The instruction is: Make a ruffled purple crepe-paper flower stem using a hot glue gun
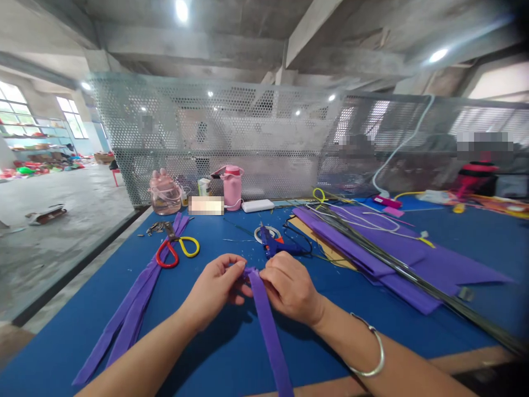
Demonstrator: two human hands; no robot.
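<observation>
A: Table [206,358], from its left edge?
B: Loose strips [138,298], purple, lying along your left edge. Bottle [166,194], pink, one, standing at the far left corner. Scissors [178,251], one pair, red and yellow handles, lying partly over the strips.
A: Your hands?
B: Left hand [217,284]: thumb and fingers pinched on the top end of the held strip [266,325], purple, which runs down to your near edge, about mid-table. Flask [232,188], pink, standing by the far edge. Glue gun [270,245], blue, just beyond your right hand [291,289], which is curled closed on that same top end.
A: Right side?
B: Sheets [438,270], purple, stacked, reaching toward your right edge; stems [397,267], dark, bundled, lying across them.
</observation>
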